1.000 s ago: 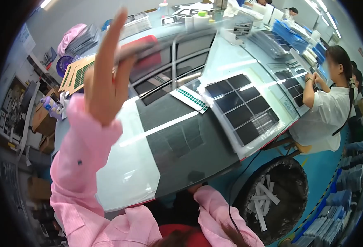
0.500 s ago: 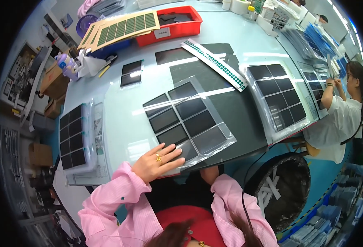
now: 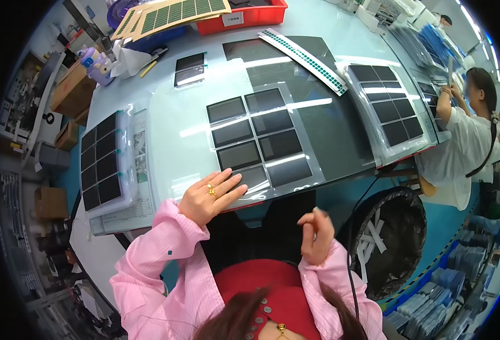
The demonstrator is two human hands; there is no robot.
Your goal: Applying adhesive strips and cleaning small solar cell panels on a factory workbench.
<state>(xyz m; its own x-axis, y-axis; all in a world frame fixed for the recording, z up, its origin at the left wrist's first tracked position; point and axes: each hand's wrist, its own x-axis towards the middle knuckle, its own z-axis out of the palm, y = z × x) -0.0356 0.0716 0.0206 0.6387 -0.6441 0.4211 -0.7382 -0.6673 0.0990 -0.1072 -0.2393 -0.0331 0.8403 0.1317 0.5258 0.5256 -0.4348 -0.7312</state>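
Left fingers (image 3: 226, 185) spread flat on the panel sheet (image 3: 277, 145) near the worktop's (image 3: 167, 133) front edge; right fingers (image 3: 322, 228) half-curl, apparently empty. Probably light, slippery: lift by the clear margin (image 3: 299, 123).

Blue floor (image 3: 444, 222), bright strip lights (image 3: 470, 24)

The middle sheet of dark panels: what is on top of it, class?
The left hand rests partly over the near left corner of the sheet; whatever it covers there cannot be seen.
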